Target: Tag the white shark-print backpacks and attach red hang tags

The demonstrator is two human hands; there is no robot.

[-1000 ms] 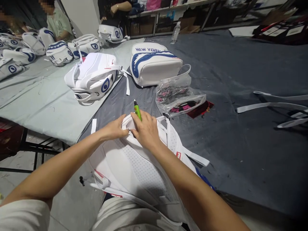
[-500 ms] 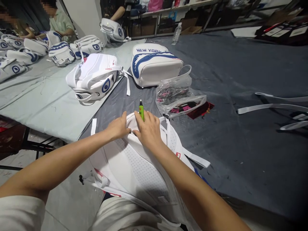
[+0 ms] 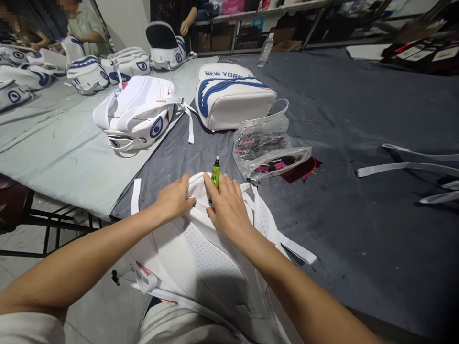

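A white backpack rests against my body at the table edge, its dotted mesh back panel facing up. My left hand is closed on the left side of its top edge. My right hand grips the same edge a little to the right, thumb tucked inward. A slim green marker-like tube with a black top and pale tip stands up between this hand's fingers. My fingertips are partly hidden behind the fabric. White straps hang at both sides of the backpack.
Beyond my hands stand a white backpack with an eye design and one lettered NEW YORK. A clear plastic bag of small parts lies to the right, and white straps farther right. People handle more backpacks at the back left.
The green tube now leans slightly right and its black lower part shows. Both hands stay on the backpack's top edge. At the back, a person's backpack now shows a raised dark flap.
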